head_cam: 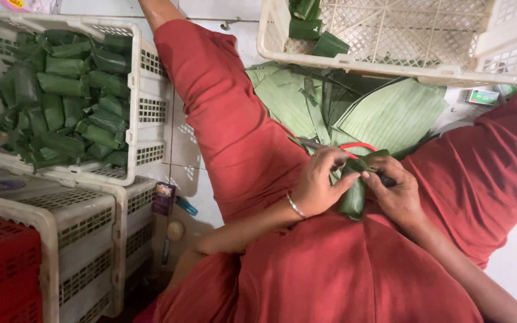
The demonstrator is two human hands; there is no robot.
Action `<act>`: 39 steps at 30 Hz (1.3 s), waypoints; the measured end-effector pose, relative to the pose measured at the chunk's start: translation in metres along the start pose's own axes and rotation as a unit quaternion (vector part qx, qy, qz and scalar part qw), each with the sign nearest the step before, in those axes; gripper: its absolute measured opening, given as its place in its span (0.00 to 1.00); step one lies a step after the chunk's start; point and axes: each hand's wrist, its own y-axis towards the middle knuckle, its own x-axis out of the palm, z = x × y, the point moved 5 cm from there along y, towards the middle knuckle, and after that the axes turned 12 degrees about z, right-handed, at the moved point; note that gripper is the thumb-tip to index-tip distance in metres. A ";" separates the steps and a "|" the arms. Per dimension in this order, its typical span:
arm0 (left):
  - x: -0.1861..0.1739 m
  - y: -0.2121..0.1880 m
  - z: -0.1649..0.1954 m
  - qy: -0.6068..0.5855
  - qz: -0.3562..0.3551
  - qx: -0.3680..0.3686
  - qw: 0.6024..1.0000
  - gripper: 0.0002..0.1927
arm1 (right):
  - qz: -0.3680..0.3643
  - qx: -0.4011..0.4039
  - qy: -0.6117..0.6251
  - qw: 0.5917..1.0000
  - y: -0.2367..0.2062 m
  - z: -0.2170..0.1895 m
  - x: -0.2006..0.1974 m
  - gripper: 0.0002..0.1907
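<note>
We're pinching a leaf-wrapped parcel [353,194] over our lap: left hand [321,185] is gripping its side, right hand [397,194] is closing the top fold. Flat banana leaves [384,113] are waiting at twelve o'clock, a full crate [145,96] at ten.

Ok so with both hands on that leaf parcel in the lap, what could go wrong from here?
The leaf parcel is pinched only at its top end between the left hand and right hand, so the fold might spring open. Red-handled scissors lie right behind the fingers, so a knuckle could catch them. The stacked banana leaves rest loosely between the legs and may slide.
</note>
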 end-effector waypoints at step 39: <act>0.004 0.015 -0.043 -0.011 -0.137 -0.090 0.986 0.10 | -0.137 -0.049 -0.230 0.962 0.023 -0.026 0.011 0.33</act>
